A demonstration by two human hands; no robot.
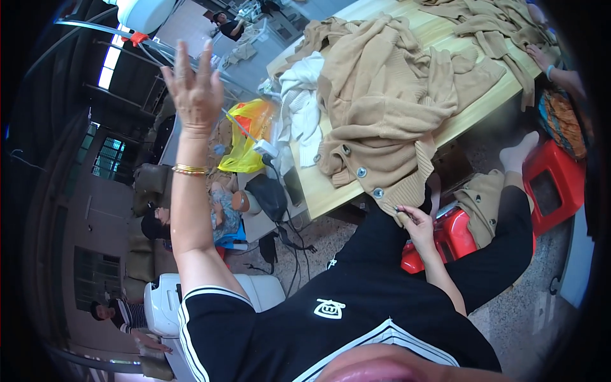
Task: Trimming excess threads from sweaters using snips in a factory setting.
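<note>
A tan knitted cardigan with dark round buttons lies bunched over the near edge of the wooden table, its ribbed front hanging toward my lap. My right hand pinches the lower corner of that front, and a small dark spot shows at the fingertips, too small to name. High on the left, well away from the cloth, my left hand is raised with its fingers spread. Nothing can be made out in it. A gold bracelet circles that wrist.
More tan knitwear and a white garment lie on the table. A yellow plastic bag hangs to its left. Red stools stand at right; a tan buttoned garment rests on another. A co-worker's hand touches the far-right knitwear.
</note>
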